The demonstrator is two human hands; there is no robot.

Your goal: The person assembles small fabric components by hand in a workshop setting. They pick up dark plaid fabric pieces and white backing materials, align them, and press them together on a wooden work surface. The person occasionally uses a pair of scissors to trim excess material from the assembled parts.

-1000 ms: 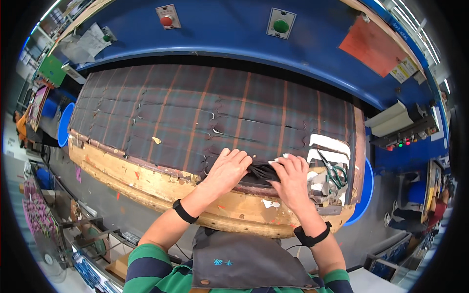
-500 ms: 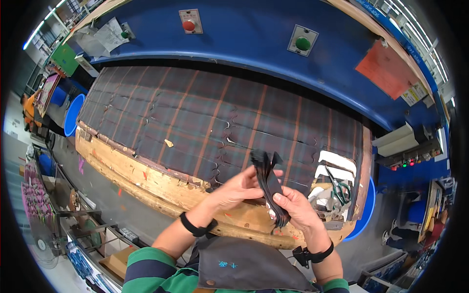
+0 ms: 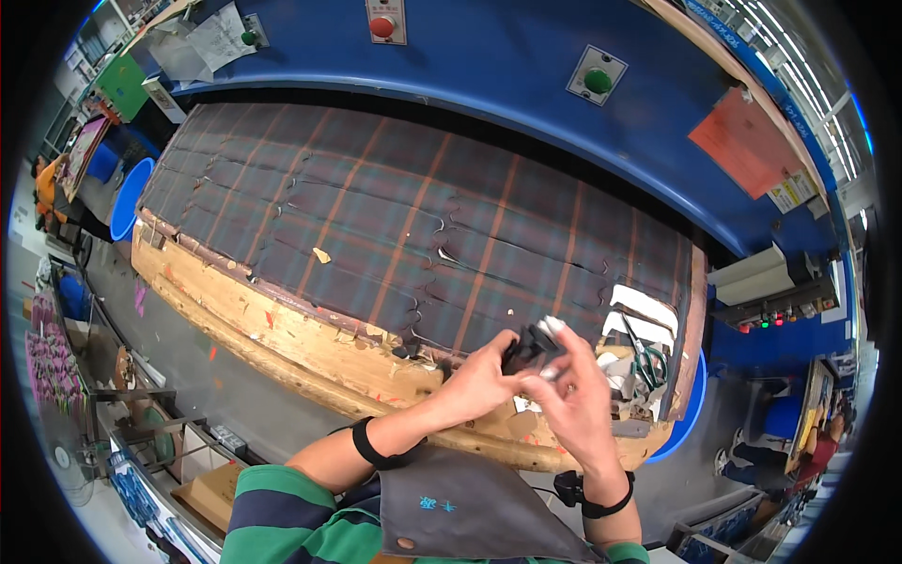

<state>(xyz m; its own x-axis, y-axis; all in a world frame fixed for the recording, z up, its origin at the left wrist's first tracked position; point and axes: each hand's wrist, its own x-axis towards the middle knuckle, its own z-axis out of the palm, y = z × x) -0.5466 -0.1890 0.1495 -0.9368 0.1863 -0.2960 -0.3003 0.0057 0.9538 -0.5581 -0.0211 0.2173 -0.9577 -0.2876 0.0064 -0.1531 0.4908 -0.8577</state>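
A stack of dark fabric strips (image 3: 528,350) is held bunched up between both hands, above the front edge of the cutting table. My left hand (image 3: 481,378) closes on its left side, fingers wrapped behind it. My right hand (image 3: 579,393) has its thumb and fingers around the right side, the fingertips smeared by motion. Beneath and beyond lies plaid fabric (image 3: 376,202), dark with orange lines and wavy cut lines across it. To the right of my right hand, green-handled scissors (image 3: 648,362) rest on white and grey scraps (image 3: 643,310).
A blue machine beam (image 3: 470,75) with a red button (image 3: 381,26) and a green button (image 3: 598,81) spans the far side. A worn wooden edge (image 3: 310,362) runs along the near side. Blue bins (image 3: 132,199) stand at both ends. Other people are in the background on both sides.
The strips, which hung long between my hands, are now bunched into a compact bundle. My right hand has risen and curled over it. The view has shifted slightly.
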